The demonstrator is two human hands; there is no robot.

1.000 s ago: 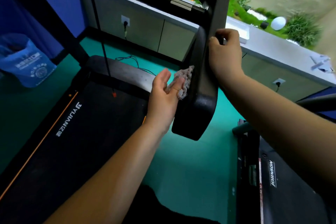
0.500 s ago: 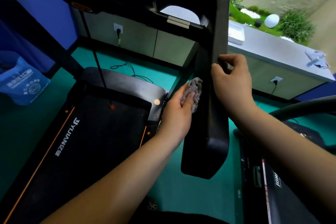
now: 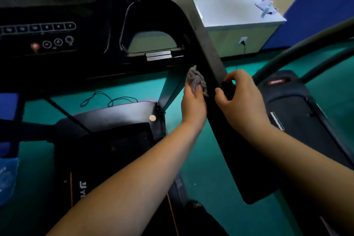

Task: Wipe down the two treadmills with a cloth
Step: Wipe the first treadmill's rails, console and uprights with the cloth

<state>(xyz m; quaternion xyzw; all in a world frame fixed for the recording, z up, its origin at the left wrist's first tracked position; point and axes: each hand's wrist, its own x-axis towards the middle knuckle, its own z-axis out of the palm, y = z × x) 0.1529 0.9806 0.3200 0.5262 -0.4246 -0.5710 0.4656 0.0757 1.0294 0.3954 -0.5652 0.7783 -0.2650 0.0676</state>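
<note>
A black treadmill fills the left, with its console (image 3: 47, 38) at upper left and its belt (image 3: 107, 159) below. Its right handrail (image 3: 235, 149) runs down the middle of the view. My left hand (image 3: 193, 105) presses a grey cloth (image 3: 196, 79) against the rail's inner side. My right hand (image 3: 241, 99) grips the same rail from the outer side, thumb and fingers curled round it. The second treadmill (image 3: 295, 105) stands at the right, with its curved black handlebar (image 3: 298, 57) arching above it.
The floor (image 3: 206, 168) between the two treadmills is green. A grey cabinet (image 3: 239, 23) with a wall socket stands behind, plants and a white ball beyond it. A loose cable (image 3: 107, 99) lies on the floor ahead. A blue bag (image 3: 7, 178) sits at far left.
My view has tilted up and to the right, so the console now shows. Both hands have slid further up the handrail, the cloth still pressed to its inner side.
</note>
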